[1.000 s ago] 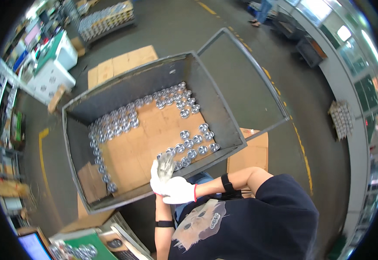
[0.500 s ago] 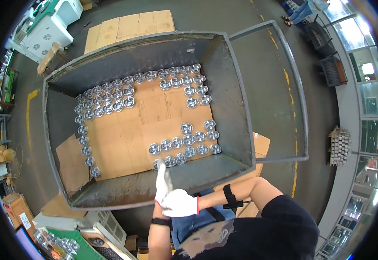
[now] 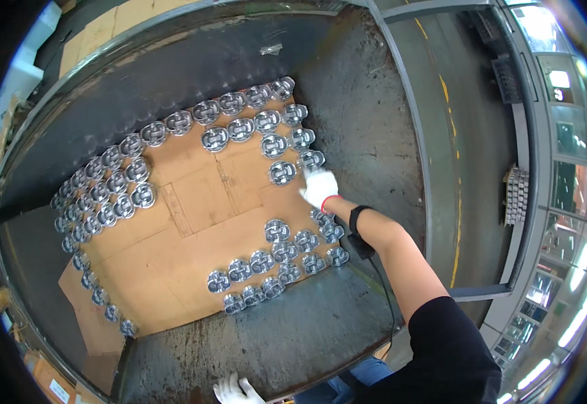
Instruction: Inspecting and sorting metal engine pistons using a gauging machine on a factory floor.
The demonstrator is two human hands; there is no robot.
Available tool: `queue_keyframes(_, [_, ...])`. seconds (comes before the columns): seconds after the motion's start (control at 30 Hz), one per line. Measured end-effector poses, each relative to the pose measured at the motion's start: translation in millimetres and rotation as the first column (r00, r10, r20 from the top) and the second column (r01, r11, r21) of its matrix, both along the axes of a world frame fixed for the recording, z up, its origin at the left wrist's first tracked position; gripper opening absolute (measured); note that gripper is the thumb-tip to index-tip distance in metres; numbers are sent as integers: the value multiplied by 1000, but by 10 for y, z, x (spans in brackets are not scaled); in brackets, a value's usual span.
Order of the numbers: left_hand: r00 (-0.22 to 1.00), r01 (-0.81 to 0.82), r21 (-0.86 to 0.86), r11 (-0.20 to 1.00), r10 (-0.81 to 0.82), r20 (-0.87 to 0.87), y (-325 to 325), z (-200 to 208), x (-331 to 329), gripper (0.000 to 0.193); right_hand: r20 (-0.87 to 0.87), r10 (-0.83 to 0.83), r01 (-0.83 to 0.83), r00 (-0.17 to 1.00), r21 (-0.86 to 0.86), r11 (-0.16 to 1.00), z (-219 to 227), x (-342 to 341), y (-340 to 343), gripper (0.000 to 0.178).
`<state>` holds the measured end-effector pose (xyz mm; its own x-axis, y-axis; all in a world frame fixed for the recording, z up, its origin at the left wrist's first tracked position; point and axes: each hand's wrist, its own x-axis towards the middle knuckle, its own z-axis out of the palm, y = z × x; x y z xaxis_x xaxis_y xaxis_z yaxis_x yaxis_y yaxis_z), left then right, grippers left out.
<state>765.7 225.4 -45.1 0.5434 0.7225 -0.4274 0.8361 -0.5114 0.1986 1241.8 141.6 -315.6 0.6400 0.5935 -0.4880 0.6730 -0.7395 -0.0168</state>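
The right hand [image 3: 319,189] has moved away from the left hand [image 3: 236,390] to a silvery metal part [image 3: 311,159] beside the bin's right wall [image 3: 381,94]; whether it pinches this, I cannot tell. The left's fingers are spread by the near wall [image 3: 253,350], which stands between the person [image 3: 434,360] and more parts [image 3: 261,261] on cardboard [image 3: 192,259].

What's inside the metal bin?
Silvery metal parts in rows on cardboard, plus the gloved right hand, partly covering at least one part. Whatever lies under the cardboard can't be seen.
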Motion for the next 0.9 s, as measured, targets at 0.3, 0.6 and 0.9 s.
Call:
queue_keyframes(0.3, [991,121,-51,991,-123,-55,7,-189,-114,23,129,313,-306,941,-73,949,-538,747,227,77])
queue_keyframes(0.6, [993,80,-132,988,-90,-77,-117,-409,-575,25,-25,266,-267,964,-36,963,-486,857,244,85])
queue_keyframes(0.9, [976,-200,-122,972,187,-109,-145,-167,-317,33,89,195,-190,977,-60,980,-383,57,94,62])
